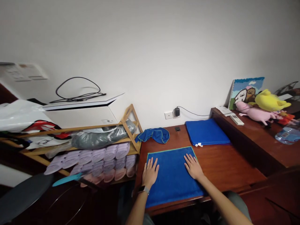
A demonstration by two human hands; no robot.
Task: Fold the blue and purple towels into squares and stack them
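Note:
A blue cloth [172, 175] with a green edge lies spread flat on the brown wooden desk [229, 165]. On its left edge rests my left hand [150, 173], palm down with fingers apart, a watch on the wrist. My right hand [193, 166] lies flat near the cloth's upper right corner, its fingers also spread. Behind and to the right is a stack of folded blue cloths [207, 132] with white tags at its front edge. A crumpled blue cloth [156, 135] sits at the desk's back left corner.
Left of the desk stands a wooden rack [131, 125] with slippers [98, 154], a white box [82, 115] and a black cable. On the raised surface at right are plush toys [255, 114], a remote [236, 120], a picture and a plastic bottle [288, 135]. A charger [177, 111] is plugged into the wall.

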